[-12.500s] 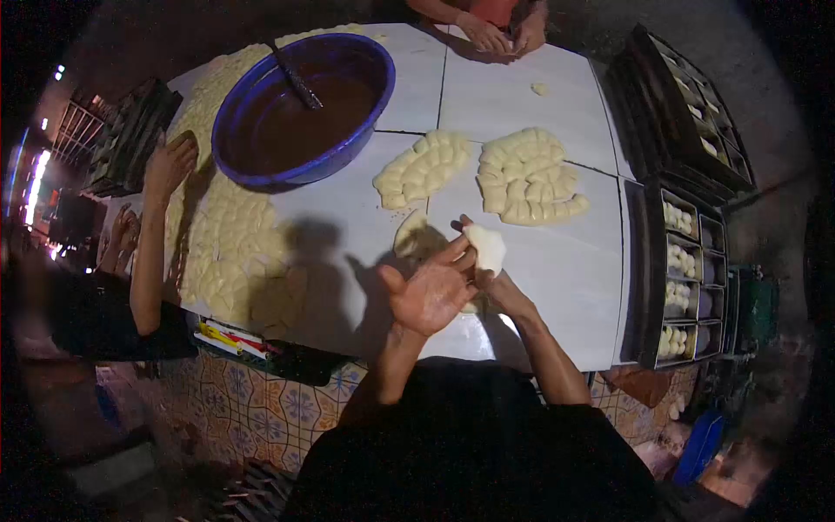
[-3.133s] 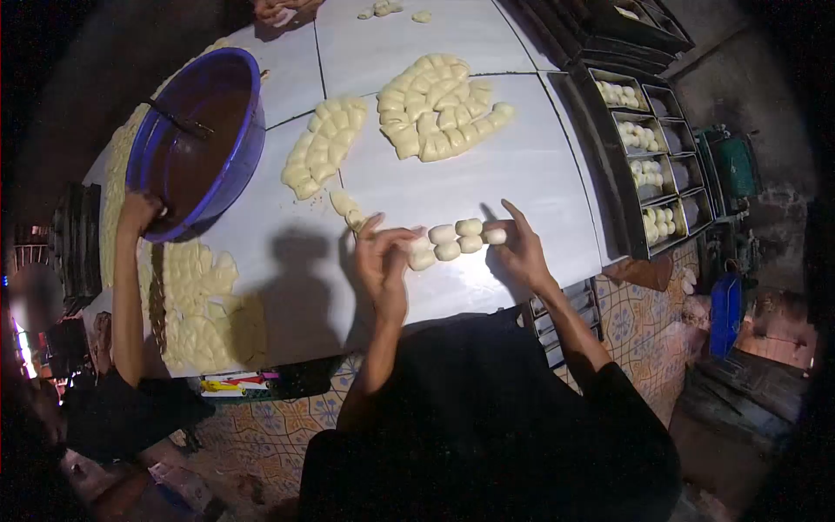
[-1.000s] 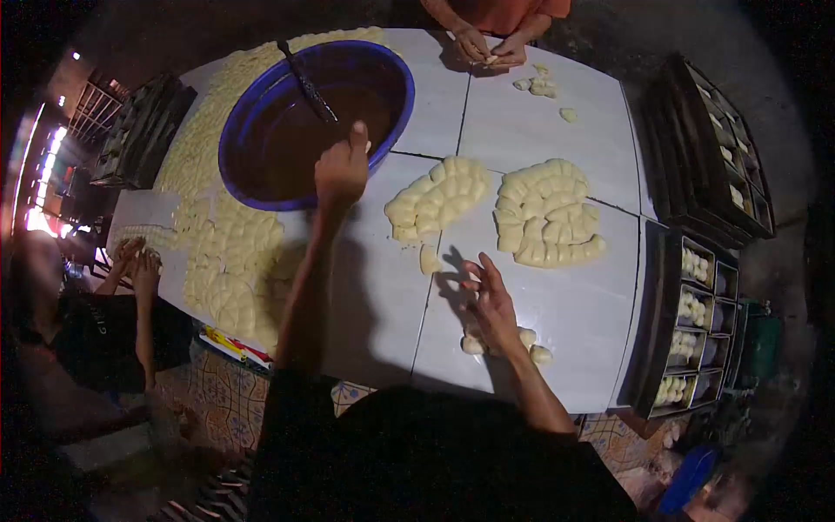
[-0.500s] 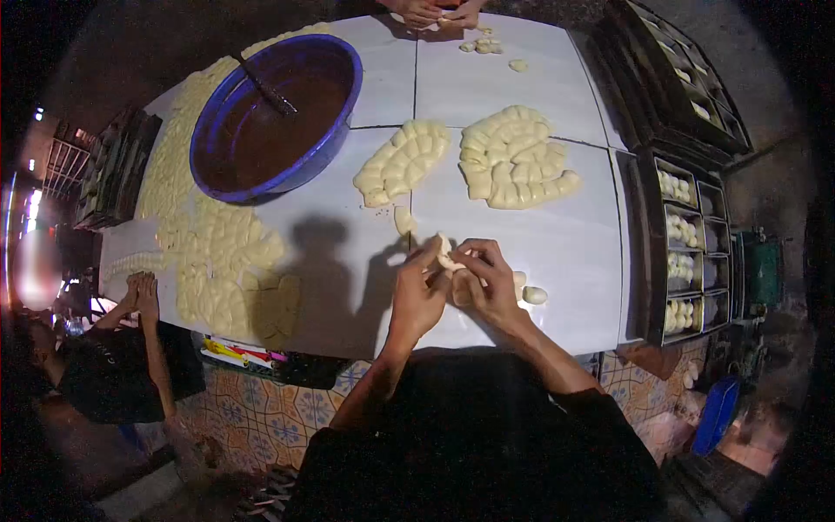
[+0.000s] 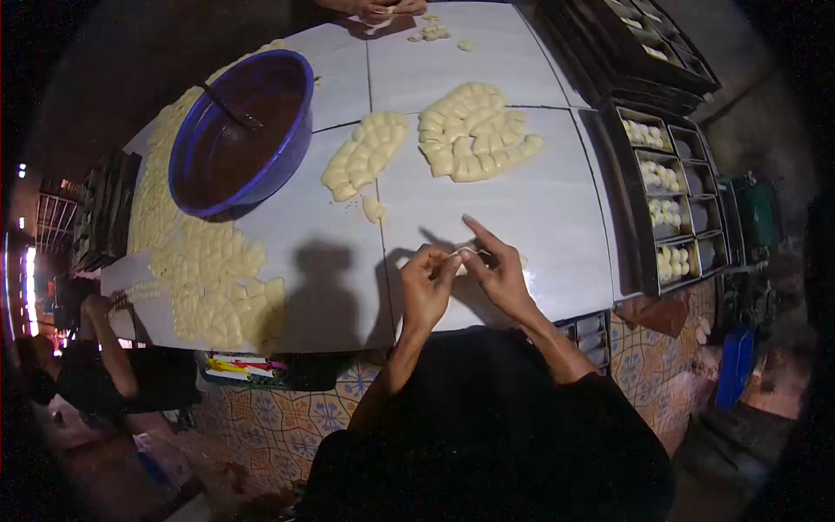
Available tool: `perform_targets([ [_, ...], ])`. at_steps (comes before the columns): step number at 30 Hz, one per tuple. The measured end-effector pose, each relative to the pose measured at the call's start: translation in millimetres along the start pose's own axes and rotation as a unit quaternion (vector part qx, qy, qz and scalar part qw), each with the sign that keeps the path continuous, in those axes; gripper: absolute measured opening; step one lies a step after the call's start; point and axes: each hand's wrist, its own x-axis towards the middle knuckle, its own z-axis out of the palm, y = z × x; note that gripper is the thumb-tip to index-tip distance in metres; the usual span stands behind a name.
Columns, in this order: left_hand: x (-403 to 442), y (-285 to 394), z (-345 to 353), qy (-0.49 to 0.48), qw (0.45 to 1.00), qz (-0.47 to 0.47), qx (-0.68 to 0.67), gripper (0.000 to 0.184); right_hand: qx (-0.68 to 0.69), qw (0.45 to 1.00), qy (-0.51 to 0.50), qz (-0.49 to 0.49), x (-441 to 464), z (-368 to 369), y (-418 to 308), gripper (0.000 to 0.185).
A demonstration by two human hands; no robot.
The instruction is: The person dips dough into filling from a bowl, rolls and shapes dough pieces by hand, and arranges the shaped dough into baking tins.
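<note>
Near the front edge of the white table (image 5: 557, 209), my left hand (image 5: 426, 283) pinches a small piece of pale dough (image 5: 467, 250) between thumb and fingertips. On the same piece, my right hand (image 5: 500, 277) closes its thumb and fingers, with the index finger stretched out ahead. Part of another dough piece (image 5: 524, 260) shows behind my right hand. Ahead lie two clusters of shaped dough pieces, a narrow one (image 5: 365, 157) and a wider one (image 5: 474, 130). A lone dough piece (image 5: 374, 209) rests just below the narrow cluster.
A blue basin (image 5: 300, 143) of brown filling, with a long-handled utensil (image 5: 228, 106) in it, stands at left. Many dough pieces (image 5: 217, 287) surround it. At right are compartmented trays (image 5: 661, 178) with dough balls. Co-workers' hands show at the far edge (image 5: 378, 10) and left (image 5: 97, 306).
The view has shifted, so the table contents appear further left and up. My hands have changed their hold on the dough, and my right index finger now extends. The left co-worker's hands have moved.
</note>
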Motion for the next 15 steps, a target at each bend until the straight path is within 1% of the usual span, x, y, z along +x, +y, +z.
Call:
perform_targets([
  [1, -1.2, 6.0, 0.6, -0.031, 0.999, 0.009, 0.01, 0.03, 0.0, 1.0, 0.004, -0.006, -1.4, -2.7, 6.6, 0.041],
  [2, -3.9, 9.7, 5.6, -0.047, 0.997, 0.01, -0.054, 0.026, 0.001, 1.0, 0.008, -0.012, -3.9, -6.3, 9.6, 0.047],
  [3, -8.0, 12.7, 11.2, -0.064, 0.991, 0.009, -0.117, 0.023, 0.171, 0.973, -0.067, 0.138, -9.0, -16.6, 8.3, 0.059],
  [4, -12.5, 16.8, 16.3, -0.081, 0.98, 0.008, -0.18, 0.022, 0.214, 0.933, -0.2, 0.206, -11.4, -33.2, 10.5, 0.058],
  [6, -17.3, 31.0, 13.5, -0.165, 0.974, -0.006, -0.154, 0.035, 0.214, 0.931, -0.232, 0.185, -24.4, -43.5, 26.4, 0.054],
  [7, -17.3, 38.5, 15.0, -0.146, 0.986, 0.055, -0.057, 0.04, 0.121, 0.969, -0.175, 0.123, -25.0, -48.1, 25.8, 0.051],
  [8, -18.3, 42.8, 15.9, -0.124, 0.985, 0.115, 0.04, 0.044, 0.026, 0.991, -0.115, 0.061, -24.0, -53.3, 25.2, 0.049],
  [9, -12.8, 43.5, 13.0, -0.074, 0.984, 0.134, 0.088, 0.052, -0.027, 0.999, -0.045, -0.01, -18.6, -62.0, 31.5, 0.045],
  [10, -8.6, 32.0, 12.9, -0.025, 0.989, 0.128, 0.065, 0.049, 0.017, 0.999, 0.016, 0.031, -12.0, -71.2, 51.2, 0.046],
  [12, 1.7, 25.6, 4.5, -0.026, 0.989, 0.05, 0.134, 0.053, -0.058, 0.996, 0.071, -0.024, 6.6, -89.2, 82.5, 0.046],
  [14, 11.6, 3.0, -2.9, -0.062, 0.948, 0.091, 0.299, 0.058, -0.059, 0.995, -0.019, 0.078, 13.4, -98.5, 92.0, 0.046],
  [15, 11.0, -3.5, -4.8, -0.079, 0.945, 0.082, 0.306, 0.064, -0.045, 0.997, -0.019, 0.058, 12.3, -98.2, 93.2, 0.047],
])
